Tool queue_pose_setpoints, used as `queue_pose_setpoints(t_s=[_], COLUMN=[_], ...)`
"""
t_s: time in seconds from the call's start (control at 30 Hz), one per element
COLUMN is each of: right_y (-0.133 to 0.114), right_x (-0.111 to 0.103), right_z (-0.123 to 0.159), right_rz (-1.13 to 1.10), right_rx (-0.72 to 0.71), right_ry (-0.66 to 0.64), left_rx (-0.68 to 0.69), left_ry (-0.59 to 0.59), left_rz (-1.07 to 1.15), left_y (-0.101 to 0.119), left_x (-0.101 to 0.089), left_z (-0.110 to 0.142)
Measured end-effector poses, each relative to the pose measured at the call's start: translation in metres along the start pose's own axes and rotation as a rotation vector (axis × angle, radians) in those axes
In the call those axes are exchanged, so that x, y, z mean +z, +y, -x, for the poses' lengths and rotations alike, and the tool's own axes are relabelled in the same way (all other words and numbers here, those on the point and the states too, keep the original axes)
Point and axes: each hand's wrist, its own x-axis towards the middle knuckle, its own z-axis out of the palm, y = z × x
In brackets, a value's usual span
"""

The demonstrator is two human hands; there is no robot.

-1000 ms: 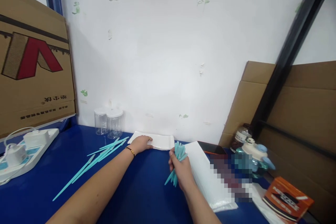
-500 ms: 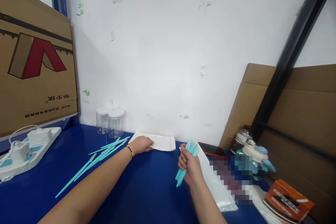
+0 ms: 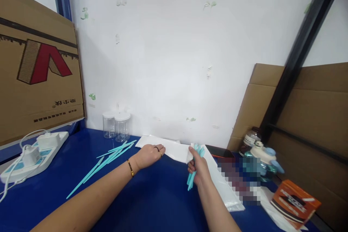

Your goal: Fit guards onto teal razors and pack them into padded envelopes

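Observation:
My right hand [image 3: 199,168] is closed around a bundle of turquoise plastic sticks [image 3: 193,174], their tips poking up beside the edge of a white flat bag [image 3: 174,149]. My left hand [image 3: 150,154] grips that bag's near edge, lifting it slightly off the blue table [image 3: 81,203]. A gold bracelet sits on my left wrist. More turquoise sticks [image 3: 106,161] lie loose on the table to the left of my left hand.
Two clear lidded jars [image 3: 116,127] stand by the wall. A white power strip [image 3: 32,154] with plugs lies far left under a cardboard box [image 3: 38,69]. A stack of white bags [image 3: 220,181], bottles [image 3: 258,156] and an orange box [image 3: 295,201] are at right.
My left hand has drawn the white bag toward my right hand and lifted its edge. My right hand with the sticks moved up to the bag's end.

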Motion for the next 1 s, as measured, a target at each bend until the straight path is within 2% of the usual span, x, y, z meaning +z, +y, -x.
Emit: queue_pose_setpoints(t_s=[0.1,0.2,0.33,0.5,0.6,0.67,0.73,0.8,0.9,1.0], right_y=[-0.008,-0.023,-0.041,-0.048,-0.053,-0.061,-0.075,-0.094,-0.123,-0.135], right_x=[-0.002,0.005,0.019,0.016,0.009,0.007,0.008,0.011,0.023,0.037], right_z=[0.008,0.030,0.061,0.065,0.060,0.060,0.064,0.071,0.084,0.090], right_rz=[0.170,0.233,0.213,0.499,0.654,0.672,0.530,0.241,-0.134,-0.163], right_rx=[-0.121,-0.242,-0.258,-0.384,-0.509,-0.559,-0.542,-0.482,-0.407,-0.380], right_ry=[-0.034,-0.196,-0.349,-0.384,-0.386,-0.335,-0.257,-0.238,-0.372,-0.448], left_rx=[0.055,-0.028,-0.153,-0.250,-0.226,-0.216,-0.248,-0.302,-0.327,-0.299], left_ry=[0.024,0.147,0.210,0.318,0.295,0.247,0.216,0.219,0.252,0.292], left_rz=[0.030,-0.014,-0.015,0.048,0.077,0.096,0.122,0.160,0.245,0.366], left_y=[0.029,0.055,0.079,0.094,0.099,0.101,0.102,0.104,0.108,0.115], left_x=[-0.015,-0.027,-0.027,-0.024,-0.030,-0.036,-0.039,-0.040,-0.039,-0.037], left_z=[0.018,0.028,0.033,0.042,0.046,0.047,0.047,0.045,0.042,0.039])
